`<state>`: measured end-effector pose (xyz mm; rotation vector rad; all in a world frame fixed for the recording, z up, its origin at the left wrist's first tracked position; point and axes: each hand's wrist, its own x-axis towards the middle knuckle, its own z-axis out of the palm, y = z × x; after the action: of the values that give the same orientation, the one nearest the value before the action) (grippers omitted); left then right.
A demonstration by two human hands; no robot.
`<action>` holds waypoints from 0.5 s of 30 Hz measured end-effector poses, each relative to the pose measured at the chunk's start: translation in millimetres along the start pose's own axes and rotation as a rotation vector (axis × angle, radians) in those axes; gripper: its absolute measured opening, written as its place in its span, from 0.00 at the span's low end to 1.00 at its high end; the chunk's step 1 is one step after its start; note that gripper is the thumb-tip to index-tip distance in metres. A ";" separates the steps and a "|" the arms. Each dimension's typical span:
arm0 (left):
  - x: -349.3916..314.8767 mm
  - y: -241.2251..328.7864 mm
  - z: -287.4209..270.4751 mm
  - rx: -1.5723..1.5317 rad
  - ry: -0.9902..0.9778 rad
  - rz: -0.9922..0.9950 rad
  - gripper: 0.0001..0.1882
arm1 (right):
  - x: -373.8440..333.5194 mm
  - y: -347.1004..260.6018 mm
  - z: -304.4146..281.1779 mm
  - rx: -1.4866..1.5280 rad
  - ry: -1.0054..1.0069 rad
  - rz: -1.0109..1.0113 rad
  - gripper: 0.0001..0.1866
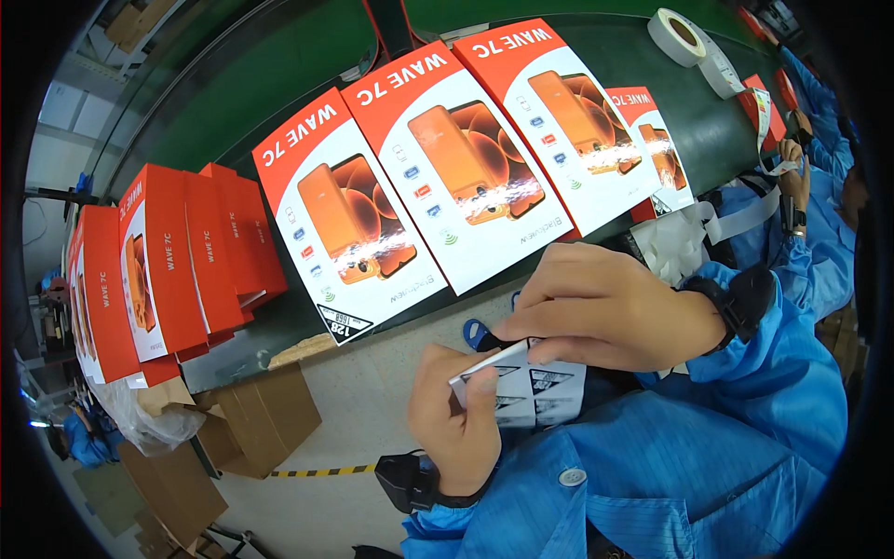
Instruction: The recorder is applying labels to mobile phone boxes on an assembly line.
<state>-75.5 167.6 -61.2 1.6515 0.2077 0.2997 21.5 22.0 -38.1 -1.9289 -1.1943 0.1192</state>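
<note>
In front of my body I hold a white sheet of labels point(549, 396) printed with black triangles. My left hand point(452, 415) is closed on the sheet's left edge, thumb on top. My right hand point(605, 303) pinches at its upper edge; whether a single label is between those fingertips cannot be seen. Beyond my hands, flat orange-and-white phone boxes lie side by side on the dark green bench: a left box point(349, 219), a middle box point(456, 168) and a right box point(559, 121). A black triangular label point(343, 323) sits on the left box's near corner.
Several more phone boxes point(168, 265) stand stacked at the bench's left end. Another box point(655, 149) lies at the right, near a white label roll point(677, 37) and loose backing strips point(675, 244). A co-worker's hand point(794, 177) is at the right. Cardboard cartons point(265, 419) stand below.
</note>
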 end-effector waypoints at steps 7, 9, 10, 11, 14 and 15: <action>-0.2 3.0 12.1 -0.054 0.094 -0.157 0.15 | 2.2 -7.9 -17.6 -0.270 0.093 -0.333 0.06; -2.9 -11.4 7.6 0.116 0.067 -0.020 0.09 | 14.0 -14.4 -31.8 0.693 0.181 0.095 0.06; -3.2 -17.2 6.7 0.272 0.010 0.125 0.04 | 24.8 -10.3 -43.6 0.546 0.075 0.116 0.06; -2.9 -20.3 11.5 0.273 0.020 0.119 0.04 | 37.4 -1.2 -52.4 0.398 -0.031 0.133 0.06; 4.6 -24.8 41.2 0.238 -0.090 0.374 0.05 | 55.9 19.5 -32.9 0.304 -0.148 0.067 0.04; 7.2 -28.6 48.7 0.262 -0.112 0.426 0.06 | 61.2 22.2 -28.2 0.297 -0.256 0.132 0.03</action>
<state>-52.1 126.8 -93.3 1.9616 -0.2024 0.5161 83.4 48.1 -15.3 -1.7618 -1.1380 0.5959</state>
